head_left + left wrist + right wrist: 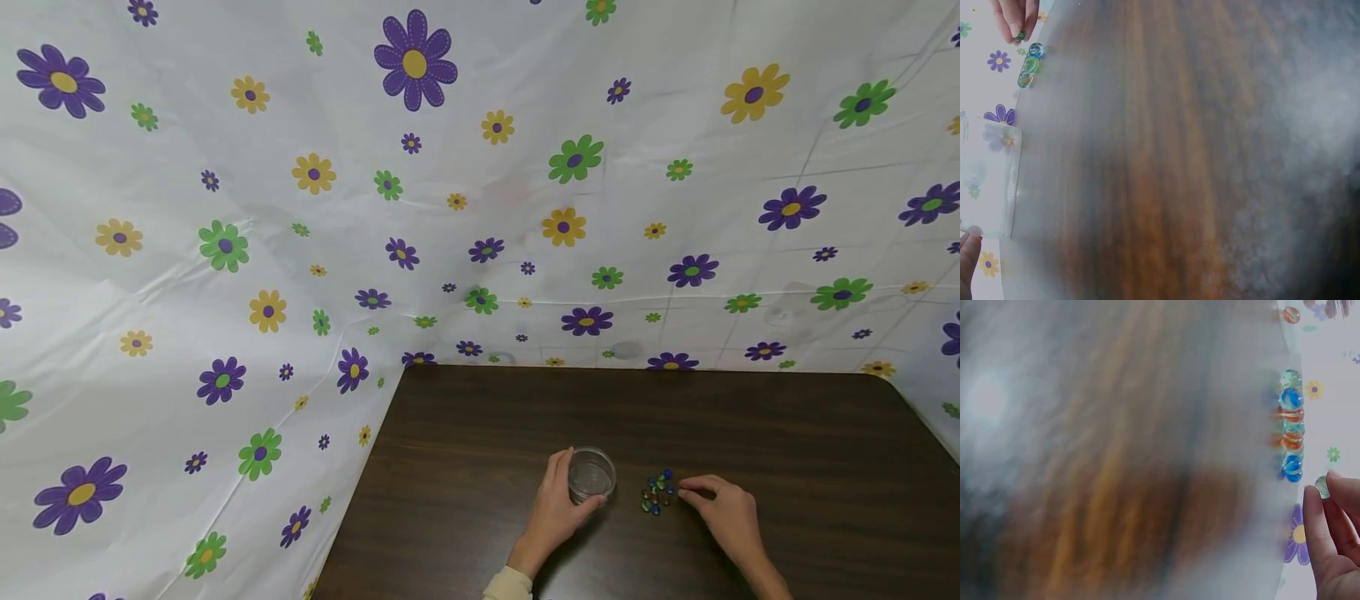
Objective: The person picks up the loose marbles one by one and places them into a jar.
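Gripping a clear cup (592, 478) with left hand (555, 506), prob for steadiness; pinching one marble (1322, 487) with right hand (726, 510) beside the other marbles (656, 501), guessing too tiny to palm.

"What carries everything?"
"A dark brown, wood-grain counter (465, 450), its far right corner rounded."
"And on it?"
"A clear, round, straight-sided container (613, 479), and to its right, near but apart, a tight cluster of small round glass marbles (656, 499) in blue, green and orange."
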Action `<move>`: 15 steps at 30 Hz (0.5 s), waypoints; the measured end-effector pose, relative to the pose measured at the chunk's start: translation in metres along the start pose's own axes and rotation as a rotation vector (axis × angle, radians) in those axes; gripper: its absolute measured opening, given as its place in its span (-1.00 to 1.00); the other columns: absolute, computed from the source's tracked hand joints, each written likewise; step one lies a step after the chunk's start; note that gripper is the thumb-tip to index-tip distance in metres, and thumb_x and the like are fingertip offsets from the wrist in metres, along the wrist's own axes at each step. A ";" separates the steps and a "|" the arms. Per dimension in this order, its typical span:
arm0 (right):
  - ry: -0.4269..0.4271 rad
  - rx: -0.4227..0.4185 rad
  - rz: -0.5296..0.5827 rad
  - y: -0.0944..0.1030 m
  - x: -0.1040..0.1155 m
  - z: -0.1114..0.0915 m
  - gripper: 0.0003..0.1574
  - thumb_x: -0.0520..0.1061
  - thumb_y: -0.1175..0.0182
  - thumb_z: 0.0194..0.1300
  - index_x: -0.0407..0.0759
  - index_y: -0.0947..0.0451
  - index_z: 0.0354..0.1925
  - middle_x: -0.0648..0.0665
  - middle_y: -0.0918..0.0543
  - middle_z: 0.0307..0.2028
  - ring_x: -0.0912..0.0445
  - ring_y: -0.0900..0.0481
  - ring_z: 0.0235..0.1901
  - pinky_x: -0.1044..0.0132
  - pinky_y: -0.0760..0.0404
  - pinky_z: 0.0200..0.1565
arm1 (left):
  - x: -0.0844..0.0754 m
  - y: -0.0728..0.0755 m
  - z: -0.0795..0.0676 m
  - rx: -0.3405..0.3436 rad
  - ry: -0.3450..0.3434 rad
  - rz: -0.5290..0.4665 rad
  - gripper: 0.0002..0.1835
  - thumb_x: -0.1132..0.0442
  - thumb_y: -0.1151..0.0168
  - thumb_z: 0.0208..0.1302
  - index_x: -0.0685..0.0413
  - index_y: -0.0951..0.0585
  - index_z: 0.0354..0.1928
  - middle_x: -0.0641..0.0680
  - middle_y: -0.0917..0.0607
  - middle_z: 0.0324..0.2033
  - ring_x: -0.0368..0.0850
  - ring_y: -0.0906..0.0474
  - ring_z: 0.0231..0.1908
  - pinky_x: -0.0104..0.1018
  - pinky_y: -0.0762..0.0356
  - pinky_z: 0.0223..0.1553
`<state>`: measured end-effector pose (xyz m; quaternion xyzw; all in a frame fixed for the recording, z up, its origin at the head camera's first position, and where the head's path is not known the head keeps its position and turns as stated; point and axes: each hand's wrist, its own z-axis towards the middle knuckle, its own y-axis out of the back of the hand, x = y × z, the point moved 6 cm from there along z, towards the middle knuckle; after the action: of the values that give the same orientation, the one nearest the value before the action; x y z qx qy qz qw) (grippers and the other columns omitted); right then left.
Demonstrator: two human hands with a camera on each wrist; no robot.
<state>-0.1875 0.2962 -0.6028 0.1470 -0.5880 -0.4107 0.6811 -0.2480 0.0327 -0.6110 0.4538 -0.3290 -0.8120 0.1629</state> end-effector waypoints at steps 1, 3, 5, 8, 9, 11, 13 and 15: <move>0.000 -0.007 0.000 0.000 0.002 0.000 -0.87 -0.29 -0.56 0.08 -0.15 -0.82 -0.34 -0.11 -0.80 -0.29 -0.18 -0.76 -0.21 0.00 -0.66 -0.17 | 0.000 0.000 0.000 0.001 0.001 -0.002 -0.10 -0.05 -0.54 0.22 0.26 -0.37 0.46 0.09 -0.47 0.31 -0.02 -0.54 0.23 -0.14 -0.58 0.14; -0.001 -0.019 0.005 0.000 0.005 0.001 -0.86 -0.29 -0.56 0.07 -0.14 -0.83 -0.34 -0.09 -0.81 -0.30 -0.17 -0.76 -0.21 0.05 -0.66 -0.18 | 0.001 -0.001 0.000 0.002 0.003 -0.006 -0.10 -0.05 -0.54 0.23 0.26 -0.37 0.46 0.09 -0.46 0.32 -0.02 -0.54 0.23 -0.15 -0.58 0.14; -0.003 -0.025 0.012 -0.001 0.009 0.002 -0.86 -0.29 -0.56 0.07 -0.14 -0.83 -0.34 -0.08 -0.81 -0.30 -0.15 -0.76 -0.21 0.07 -0.66 -0.17 | 0.001 -0.001 -0.001 0.001 0.002 -0.009 -0.10 -0.05 -0.54 0.23 0.26 -0.37 0.47 0.09 -0.46 0.32 -0.03 -0.53 0.23 -0.15 -0.57 0.14; -0.010 -0.032 0.023 -0.003 0.015 0.004 -0.87 -0.26 -0.57 0.08 -0.13 -0.83 -0.34 -0.08 -0.81 -0.30 -0.09 -0.77 -0.24 0.10 -0.66 -0.18 | 0.001 -0.001 -0.001 -0.002 0.001 -0.013 -0.10 -0.04 -0.54 0.22 0.26 -0.37 0.47 0.08 -0.46 0.32 -0.03 -0.53 0.23 -0.16 -0.57 0.15; -0.010 -0.036 0.028 -0.004 0.017 0.005 -0.87 -0.25 -0.57 0.09 -0.13 -0.83 -0.33 -0.07 -0.81 -0.30 -0.04 -0.77 -0.25 0.15 -0.66 -0.19 | 0.001 -0.001 -0.001 -0.003 0.001 -0.014 -0.10 -0.04 -0.54 0.22 0.25 -0.37 0.46 0.08 -0.46 0.32 -0.03 -0.54 0.22 -0.16 -0.57 0.15; -0.006 -0.048 0.047 -0.006 0.023 0.007 -0.87 -0.24 -0.58 0.09 -0.12 -0.83 -0.33 -0.07 -0.81 -0.30 0.09 -0.75 -0.29 0.28 -0.64 -0.23 | 0.001 -0.001 -0.001 -0.007 -0.001 -0.014 -0.10 -0.04 -0.54 0.22 0.25 -0.38 0.46 0.08 -0.47 0.32 -0.03 -0.54 0.22 -0.15 -0.57 0.14; 0.007 -0.068 0.082 -0.006 0.029 0.008 -0.87 -0.24 -0.58 0.09 -0.14 -0.83 -0.33 -0.08 -0.80 -0.30 0.23 -0.72 -0.33 0.45 -0.59 -0.28 | 0.002 -0.001 -0.001 -0.009 -0.003 -0.016 -0.10 -0.04 -0.54 0.22 0.25 -0.38 0.46 0.08 -0.47 0.32 -0.03 -0.54 0.23 -0.15 -0.57 0.15; 0.015 -0.085 0.121 -0.008 0.036 0.010 -0.86 -0.26 -0.58 0.09 -0.16 -0.83 -0.32 -0.10 -0.80 -0.30 0.34 -0.66 -0.35 0.57 -0.51 -0.32 | 0.003 -0.002 -0.001 -0.012 -0.009 -0.015 -0.11 -0.04 -0.54 0.23 0.25 -0.37 0.46 0.08 -0.47 0.32 -0.03 -0.53 0.23 -0.15 -0.57 0.15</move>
<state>-0.2005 0.2681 -0.5811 0.0853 -0.5726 -0.3925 0.7147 -0.2488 0.0321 -0.6142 0.4516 -0.3215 -0.8172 0.1579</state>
